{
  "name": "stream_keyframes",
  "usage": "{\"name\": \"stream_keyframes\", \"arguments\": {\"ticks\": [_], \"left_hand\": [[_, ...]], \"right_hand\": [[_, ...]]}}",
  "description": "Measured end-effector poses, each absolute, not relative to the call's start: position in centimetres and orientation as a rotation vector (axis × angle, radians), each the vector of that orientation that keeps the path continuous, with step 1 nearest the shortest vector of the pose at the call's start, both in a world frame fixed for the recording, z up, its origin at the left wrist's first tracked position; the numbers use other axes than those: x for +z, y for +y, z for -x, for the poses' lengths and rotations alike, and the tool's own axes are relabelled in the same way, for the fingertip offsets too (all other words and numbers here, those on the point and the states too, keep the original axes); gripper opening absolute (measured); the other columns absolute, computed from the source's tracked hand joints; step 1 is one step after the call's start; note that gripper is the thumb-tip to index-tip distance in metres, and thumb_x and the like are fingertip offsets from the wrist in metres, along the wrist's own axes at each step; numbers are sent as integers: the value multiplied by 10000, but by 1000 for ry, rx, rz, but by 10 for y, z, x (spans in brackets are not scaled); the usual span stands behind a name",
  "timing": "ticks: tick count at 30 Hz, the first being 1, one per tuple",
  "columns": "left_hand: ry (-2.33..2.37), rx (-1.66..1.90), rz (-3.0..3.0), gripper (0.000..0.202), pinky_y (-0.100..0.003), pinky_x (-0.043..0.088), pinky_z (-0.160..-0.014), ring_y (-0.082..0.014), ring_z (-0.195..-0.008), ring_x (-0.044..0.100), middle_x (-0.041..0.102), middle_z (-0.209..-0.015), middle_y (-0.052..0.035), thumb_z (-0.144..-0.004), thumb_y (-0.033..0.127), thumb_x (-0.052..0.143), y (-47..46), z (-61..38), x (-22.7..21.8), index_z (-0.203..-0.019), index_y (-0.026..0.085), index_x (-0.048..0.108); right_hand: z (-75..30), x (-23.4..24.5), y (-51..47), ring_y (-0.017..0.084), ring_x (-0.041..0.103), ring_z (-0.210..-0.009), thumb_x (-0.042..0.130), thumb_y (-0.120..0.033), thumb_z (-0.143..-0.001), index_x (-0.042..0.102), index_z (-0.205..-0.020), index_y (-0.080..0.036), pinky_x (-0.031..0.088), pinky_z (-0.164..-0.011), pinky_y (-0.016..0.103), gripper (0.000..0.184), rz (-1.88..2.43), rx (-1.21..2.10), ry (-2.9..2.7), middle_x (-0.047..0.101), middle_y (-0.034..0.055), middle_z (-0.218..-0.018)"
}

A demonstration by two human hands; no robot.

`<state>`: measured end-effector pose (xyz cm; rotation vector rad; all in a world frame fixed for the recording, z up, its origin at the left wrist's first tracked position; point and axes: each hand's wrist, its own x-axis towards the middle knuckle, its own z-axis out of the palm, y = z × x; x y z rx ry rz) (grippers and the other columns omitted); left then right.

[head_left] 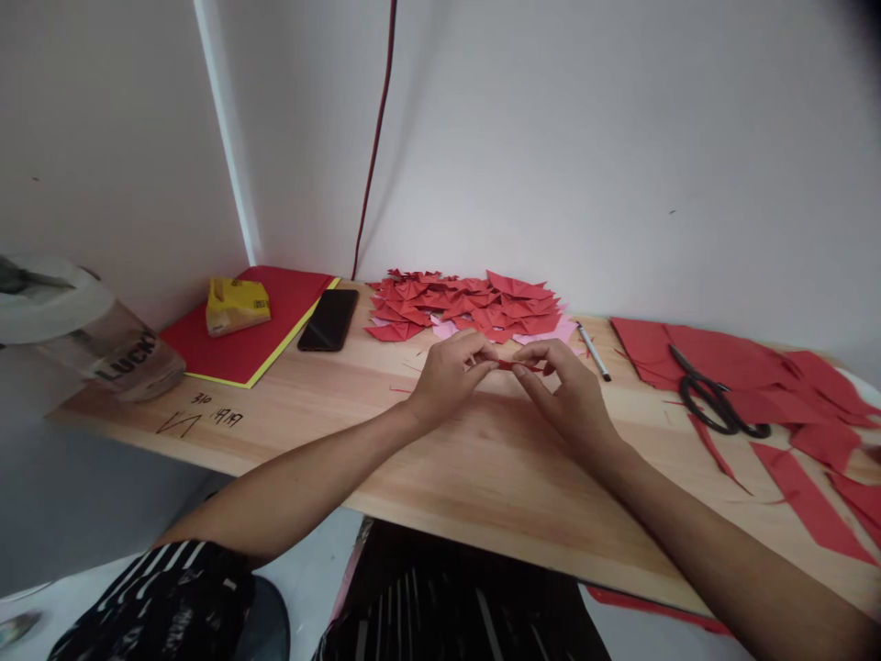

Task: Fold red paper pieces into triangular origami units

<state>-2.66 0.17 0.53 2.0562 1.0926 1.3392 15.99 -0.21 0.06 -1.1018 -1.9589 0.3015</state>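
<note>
A small piece of folded red paper (pixel 507 365) is stretched between my two hands, just above the wooden table. My left hand (pixel 454 372) pinches its left end between thumb and fingers. At the other end, my right hand (pixel 561 386) grips it the same way. Most of the paper is hidden by my fingers, so its full shape does not show. Right behind my hands lies a pile of folded red paper pieces (pixel 468 301), with some pink paper (pixel 554 330) under it.
Black-handled scissors (pixel 716 404) rest among red paper sheets and strips (pixel 812 505) on the right. A marker pen (pixel 593 352) lies near the wall. To the left are a phone (pixel 328 320), a yellow packet (pixel 238 306) on a red folder (pixel 206 353), and a large clear bottle (pixel 117 353).
</note>
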Motion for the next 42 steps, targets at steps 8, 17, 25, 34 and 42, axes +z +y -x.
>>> {"name": "stream_keyframes", "arguments": {"ticks": [8,17,25,34,42], "left_hand": [[1156,1502,-2397,155,-294,415,-804,-159,-850,561,633,-825,-31,-909,220,535,4,30,3,-778,183,608],[1195,1446,-2637,263,-297,374,-774,-147,-805,551,667,-838,-31,-946,233,479,2,30,3,-725,188,615],[1004,1424,-2746,210,-315,355,-849,-131,-871,597,715,-945,4,-951,166,459,5,32,-3,-812,211,609],[968,1258,-2885,229,-338,340,-830,-168,-954,592,715,-975,-27,-968,181,426,6,32,-1,-848,201,620],[850,1366,-2527,160,-281,443,-818,-148,-896,597,675,-908,-48,-934,219,517,4,24,-2,-846,176,643]], "right_hand": [[-161,8,-9,181,540,-718,517,-294,-909,565,-776,-224,411,-730,345,158,1075,104,-1992,594,27,-723],[-159,0,-4,184,621,-742,497,-412,-903,686,-934,-208,442,-663,310,280,1274,745,-1949,722,52,-881],[-160,-9,5,108,468,-552,629,-474,-798,619,-841,-176,352,-517,255,301,1137,1261,-1579,624,18,-751],[-158,-15,8,129,499,-604,672,-474,-769,621,-799,-187,340,-524,260,293,1034,1519,-1306,616,27,-734],[-158,-11,9,110,497,-589,735,-392,-717,584,-820,-193,328,-506,234,270,979,1587,-1136,584,-14,-680]]}}
